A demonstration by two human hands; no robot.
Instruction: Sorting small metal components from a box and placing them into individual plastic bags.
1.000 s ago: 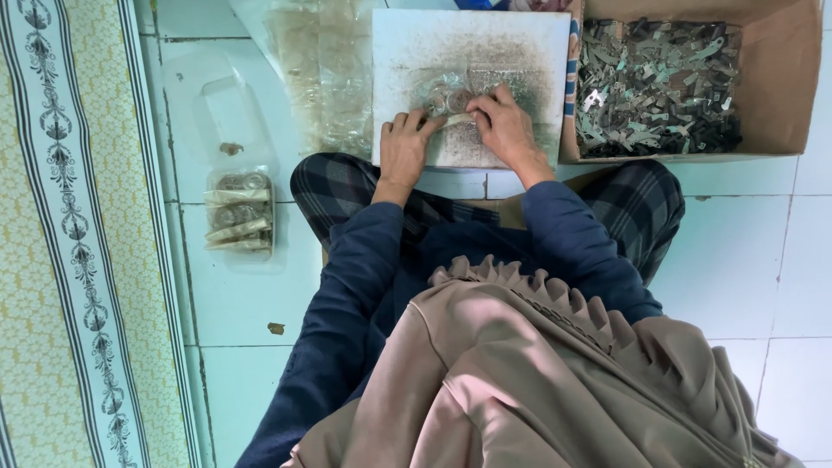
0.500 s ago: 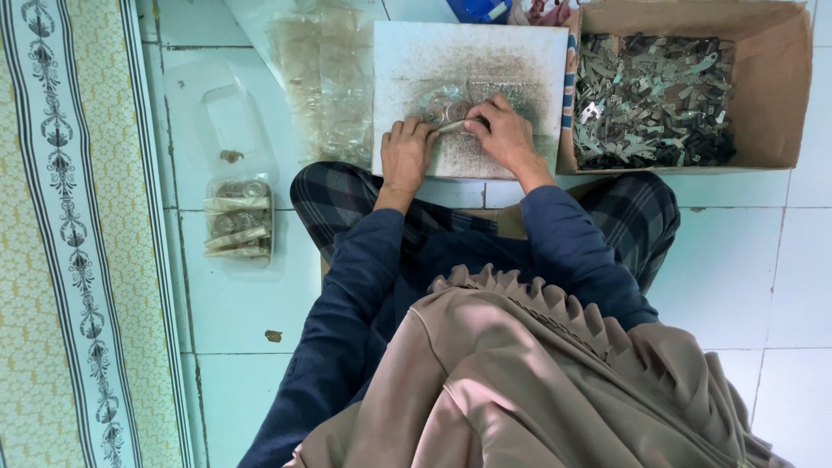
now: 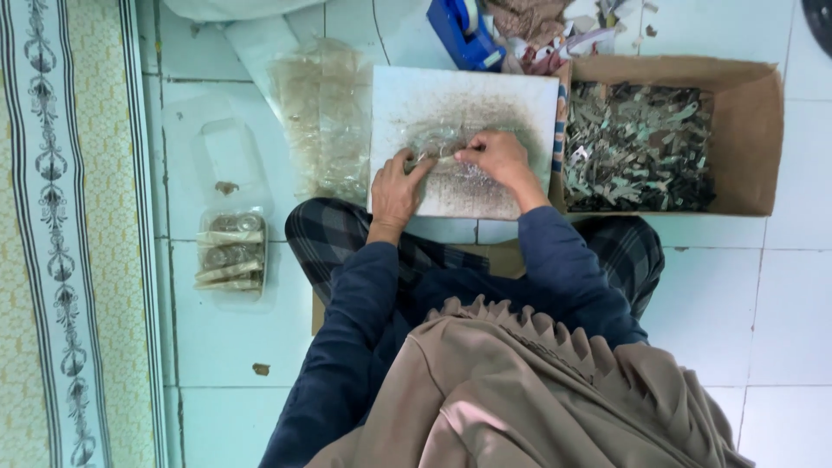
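Observation:
I sit cross-legged on a tiled floor with a white, grey-smudged board [image 3: 511,95] in front of my knees. On it lies a small clear plastic bag [image 3: 438,143] with a taped edge. My left hand [image 3: 397,189] pinches the bag's near left end. My right hand [image 3: 496,156] presses on its right end with the fingertips together. Both hands meet over the bag at the middle of the board. What is inside the bag is too small to tell.
An open cardboard box [image 3: 763,139] full of small grey metal pieces stands right of the board. A stack of clear bags [image 3: 321,113] lies to the left, filled packets in a clear tray [image 3: 230,253] further left. A blue tape dispenser [image 3: 464,30] sits behind. A patterned mat [image 3: 61,260] borders the left.
Both hands have shifted slightly on the board, now closing together on the small clear bag. The view has tilted a little, showing more floor behind the board.

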